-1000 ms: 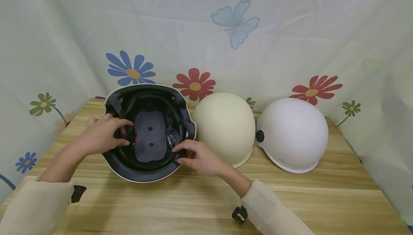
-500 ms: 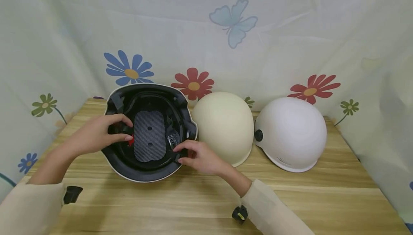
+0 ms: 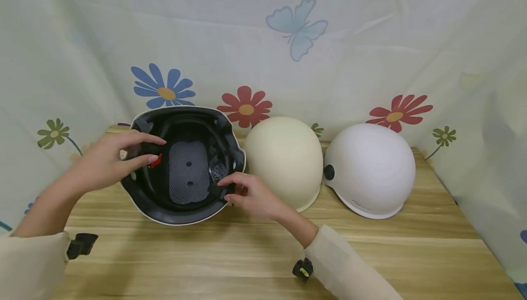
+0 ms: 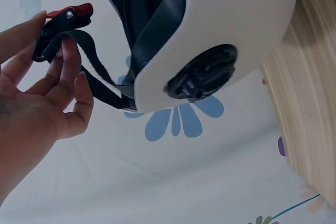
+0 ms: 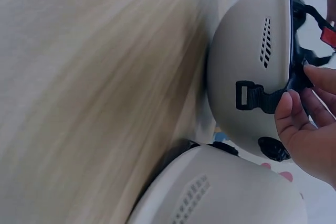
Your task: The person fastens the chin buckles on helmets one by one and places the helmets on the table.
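Note:
An upturned helmet point(image 3: 185, 215) with a black lining and a ribbed grey pad point(image 3: 188, 172) lies on the left of the table. At its left side my left hand point(image 3: 104, 160) pinches a black buckle with a red tab point(image 4: 68, 17). From the buckle a black strap point(image 4: 89, 51) loops back to the helmet's edge, seen in the left wrist view. My right hand point(image 3: 257, 197) pinches a black strap point(image 5: 260, 97) at the near right rim, thumb and fingers on either side. A flat strap end with a slot hangs outside the shell in the right wrist view.
A cream helmet point(image 3: 284, 163) sits dome up close against the right of the upturned one. Beyond it stands a white helmet point(image 3: 372, 172) with a black round knob. A flowered curtain point(image 3: 350, 62) hangs behind the wooden table point(image 3: 230, 263).
My left hand moves up and left with the red-tabbed buckle, away from the pad. The upturned helmet shifts slightly left and tips a little. My right hand keeps its pinch at the rim.

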